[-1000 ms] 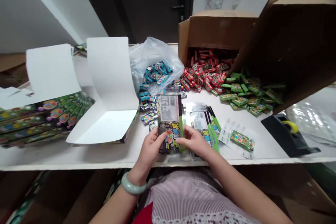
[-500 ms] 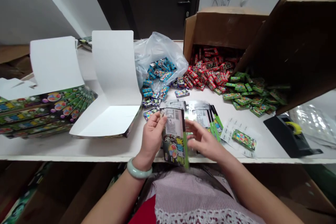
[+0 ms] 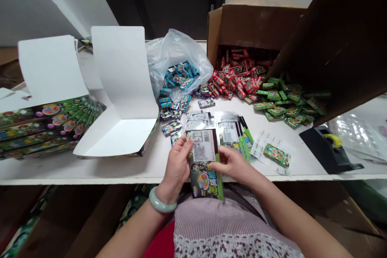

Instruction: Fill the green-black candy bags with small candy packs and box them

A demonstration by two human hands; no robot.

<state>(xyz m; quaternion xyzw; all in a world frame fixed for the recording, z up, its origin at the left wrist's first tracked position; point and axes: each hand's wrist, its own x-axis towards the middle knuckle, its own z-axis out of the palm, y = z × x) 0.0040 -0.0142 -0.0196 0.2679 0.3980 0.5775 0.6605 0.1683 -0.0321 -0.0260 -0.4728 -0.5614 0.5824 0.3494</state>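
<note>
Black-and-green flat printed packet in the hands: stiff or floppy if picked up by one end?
The black-and-green flat printed packet is probably fairly stiff: its lower end juts past the left hand and right hand without visible sag. It looks thin, so likely light. The glossy face under the white barcode label may be slippery, so a pinch could slide.

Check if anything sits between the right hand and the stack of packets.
Nothing visible does. The right hand lies directly against the stack of packets, at its right edge, and the left hand holds the other side.
</note>
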